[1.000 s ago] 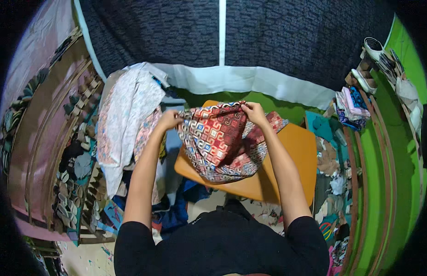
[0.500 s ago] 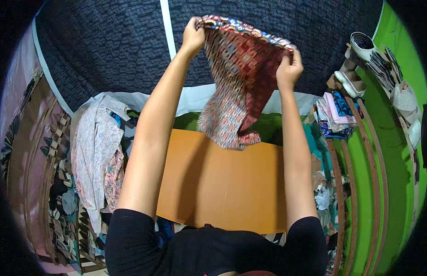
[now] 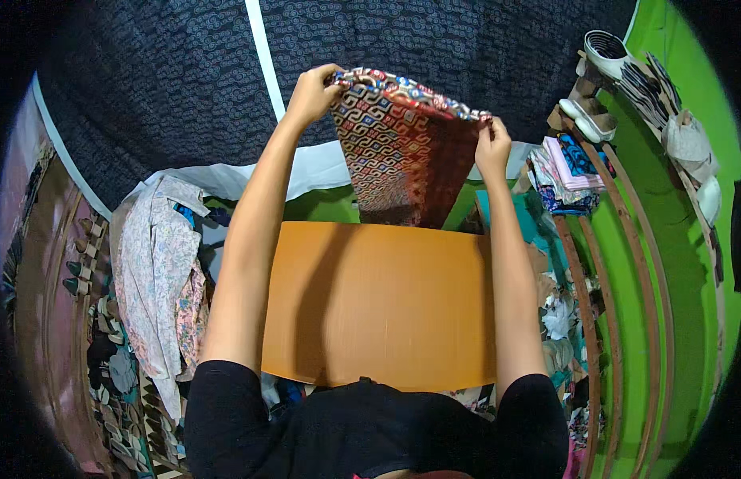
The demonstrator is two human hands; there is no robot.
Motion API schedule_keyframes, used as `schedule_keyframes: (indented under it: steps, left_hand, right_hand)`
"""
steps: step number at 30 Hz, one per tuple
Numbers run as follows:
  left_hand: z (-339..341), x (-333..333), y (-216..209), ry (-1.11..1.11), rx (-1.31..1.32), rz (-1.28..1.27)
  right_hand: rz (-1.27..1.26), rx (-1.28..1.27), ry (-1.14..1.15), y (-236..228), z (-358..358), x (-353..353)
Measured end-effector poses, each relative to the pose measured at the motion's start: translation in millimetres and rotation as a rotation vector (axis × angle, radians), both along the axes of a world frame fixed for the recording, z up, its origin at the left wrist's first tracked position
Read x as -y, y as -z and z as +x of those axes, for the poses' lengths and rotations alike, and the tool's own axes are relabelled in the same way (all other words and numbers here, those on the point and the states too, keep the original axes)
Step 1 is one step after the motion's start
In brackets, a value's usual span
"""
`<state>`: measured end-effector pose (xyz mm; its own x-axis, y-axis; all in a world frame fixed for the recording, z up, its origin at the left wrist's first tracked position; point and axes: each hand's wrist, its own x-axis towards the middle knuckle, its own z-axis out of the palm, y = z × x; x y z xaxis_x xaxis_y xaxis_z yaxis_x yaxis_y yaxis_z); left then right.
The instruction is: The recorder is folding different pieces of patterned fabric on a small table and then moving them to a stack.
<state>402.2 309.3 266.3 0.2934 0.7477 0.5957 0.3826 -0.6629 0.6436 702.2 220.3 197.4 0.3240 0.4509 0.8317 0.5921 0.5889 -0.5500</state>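
Observation:
A patterned garment in red, brown, cream and blue hangs stretched between my raised hands. My left hand pinches one upper corner. At the opposite corner, my right hand has its fingers closed on the edge and sits a little lower. The upper edge slants down to the right, and a plain dark red side shows on the right part of the cloth. Its lower end drops behind the far edge of the orange-brown table, where it is hidden.
A light floral garment drapes at the left of the table. Folded clothes are stacked on the wooden rack at the right, near white shoes. Rows of shoes line the left side. A dark patterned curtain hangs at the back.
Both hands have come down slightly and to the left with the garment. Its bunched, swinging lower part has dropped straighter and moved beyond the table's far edge.

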Motion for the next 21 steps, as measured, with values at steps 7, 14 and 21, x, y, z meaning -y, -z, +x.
schedule_keyframes:
  steps: [7,14,21]
  left_hand:
    - [-68,122,97,0.021,-0.002,-0.056]
    - [-126,272,206,0.117,-0.174,-0.541]
    - [-171,366,258,0.151,-0.131,-0.567]
  right_hand:
    - [-0.225,-0.029,-0.113,42,-41,111]
    - [-0.499,0.106,0.017,161,-94,273]
    - [-0.586,0.201,0.133,190,-156,381]
